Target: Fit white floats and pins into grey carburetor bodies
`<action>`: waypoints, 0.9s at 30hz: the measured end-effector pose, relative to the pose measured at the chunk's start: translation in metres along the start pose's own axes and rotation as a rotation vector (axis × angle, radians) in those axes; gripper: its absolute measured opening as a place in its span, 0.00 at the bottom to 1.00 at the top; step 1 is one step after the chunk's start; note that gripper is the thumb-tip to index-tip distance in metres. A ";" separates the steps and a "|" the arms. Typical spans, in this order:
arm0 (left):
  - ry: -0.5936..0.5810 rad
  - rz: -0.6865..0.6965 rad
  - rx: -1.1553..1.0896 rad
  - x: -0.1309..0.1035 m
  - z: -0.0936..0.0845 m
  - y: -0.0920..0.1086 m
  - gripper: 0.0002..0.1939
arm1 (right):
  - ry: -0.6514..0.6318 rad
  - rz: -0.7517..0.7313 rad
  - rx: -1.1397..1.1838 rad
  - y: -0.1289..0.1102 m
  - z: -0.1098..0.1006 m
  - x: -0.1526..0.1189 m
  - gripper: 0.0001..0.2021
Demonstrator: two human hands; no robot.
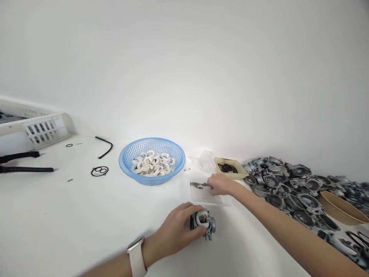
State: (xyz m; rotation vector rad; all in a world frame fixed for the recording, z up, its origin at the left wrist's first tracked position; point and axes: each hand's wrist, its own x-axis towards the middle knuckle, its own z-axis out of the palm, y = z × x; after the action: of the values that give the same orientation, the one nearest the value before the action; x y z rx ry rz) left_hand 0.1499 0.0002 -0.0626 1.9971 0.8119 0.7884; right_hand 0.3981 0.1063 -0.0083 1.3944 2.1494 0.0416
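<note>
Worktop (72, 215), white, set against a white wall; contents as follows.

- Left hand (175, 229), one, watch on the wrist: fingers curled round one small grey metal carburettor body (203, 222), which stands on the worktop towards its near edge.
- Right hand (219, 184), one: fingertips pinched together on the small metal pins (197, 185); whether a pin is actually gripped cannot be told. Pins too small to count.
- Clear plastic tray (209, 199), one, flat on the worktop under the right hand, just beyond the carburettor body; pins lie at its far left corner.
- Blue plastic basket (152, 160), one, round, near the wall, left of the tray; holds a heap of white curved parts (152, 163), too many to count.
- Beige square dish (230, 168), one, just beyond the right hand, holding dark small parts.
- Clear plastic bag (205, 161), one, crumpled, between basket and dish.
- Grey metal castings (288, 184), a large heap along the right edge, uncounted.
- Brown bowl (340, 207), one, among the castings.
- Black O-rings (99, 171), a small cluster left of the basket.
- White crate (37, 125), one, far left corner.
</note>
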 end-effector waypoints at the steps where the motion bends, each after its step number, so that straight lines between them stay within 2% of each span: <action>1: 0.001 -0.005 0.004 0.000 0.000 -0.001 0.20 | 0.004 0.000 0.006 0.001 0.001 -0.001 0.15; 11: 0.011 0.001 -0.012 0.000 0.001 -0.001 0.20 | 0.031 -0.019 0.024 0.014 0.012 -0.011 0.13; 20: 0.011 0.003 0.015 -0.001 0.001 0.001 0.20 | 0.044 0.010 0.026 -0.004 0.008 -0.005 0.16; 27: 0.000 0.009 0.008 -0.002 0.001 -0.002 0.21 | 0.077 0.009 0.161 -0.011 -0.002 -0.005 0.15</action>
State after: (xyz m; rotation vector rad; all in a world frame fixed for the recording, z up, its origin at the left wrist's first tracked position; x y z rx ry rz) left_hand 0.1490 -0.0007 -0.0654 2.0094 0.8077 0.7917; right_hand 0.3892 0.0975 -0.0083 1.5157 2.2515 -0.0769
